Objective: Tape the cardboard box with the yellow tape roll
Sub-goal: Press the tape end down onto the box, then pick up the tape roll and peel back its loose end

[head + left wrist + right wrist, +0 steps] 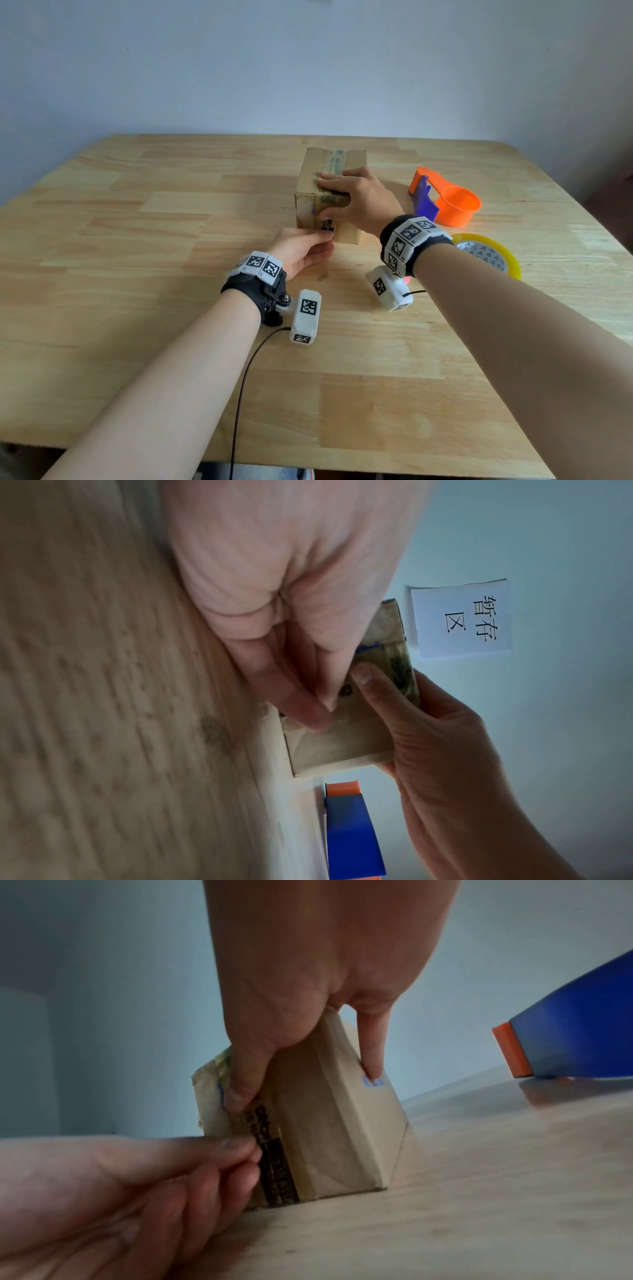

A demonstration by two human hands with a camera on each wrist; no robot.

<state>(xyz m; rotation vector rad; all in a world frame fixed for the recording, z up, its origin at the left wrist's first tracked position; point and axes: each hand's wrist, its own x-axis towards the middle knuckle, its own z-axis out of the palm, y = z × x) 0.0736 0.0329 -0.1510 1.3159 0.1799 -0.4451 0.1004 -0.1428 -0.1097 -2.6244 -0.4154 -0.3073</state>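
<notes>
The small cardboard box stands in the middle of the wooden table, with a yellowish tape strip running along its top and down its near face. My right hand grips the box's near top end; the thumb lies on the near face and a finger reaches down the right side. Low on that near face my left hand pinches the tape strip between thumb and curled fingers. The yellow tape roll lies flat to the right, partly hidden behind my right wrist.
An orange and blue tape dispenser sits right of the box, beyond the roll. A white paper sign hangs on the wall behind the table. Cables run from the wrist cameras toward the table's near edge.
</notes>
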